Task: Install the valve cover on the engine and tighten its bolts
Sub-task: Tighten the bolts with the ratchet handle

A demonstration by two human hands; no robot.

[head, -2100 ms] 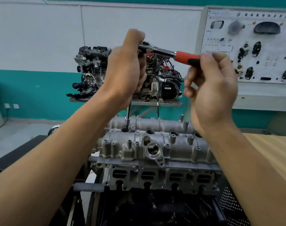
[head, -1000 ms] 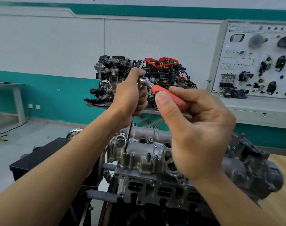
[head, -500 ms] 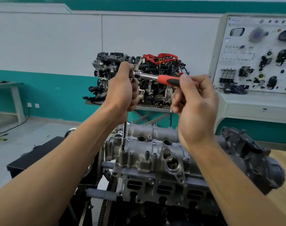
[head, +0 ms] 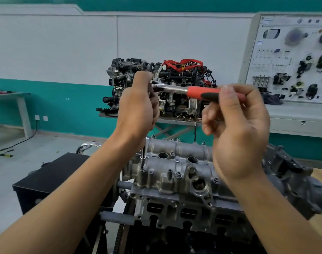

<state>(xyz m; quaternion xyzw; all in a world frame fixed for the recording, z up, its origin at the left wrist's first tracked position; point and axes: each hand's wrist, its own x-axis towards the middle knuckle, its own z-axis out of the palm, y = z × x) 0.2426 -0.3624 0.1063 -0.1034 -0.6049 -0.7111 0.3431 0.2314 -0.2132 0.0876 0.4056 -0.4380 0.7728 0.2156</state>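
A grey aluminium valve cover sits on top of the engine in front of me, with several bolts along its edges. My left hand grips the head of a ratchet wrench and the top of its long extension bar. The bar stands upright on a bolt at the cover's near left corner. My right hand pinches the red and black handle out to the right, fingers curled round it.
A black stand is left of the engine. A second engine sits on a table at the back. A white display board with car parts fills the right wall. A wooden bench top lies at the right edge.
The ratchet handle has swung with my right hand, from pointing toward me to pointing out right. The extension moved from a rear bolt to the near left bolt. My left hand stays on the head.
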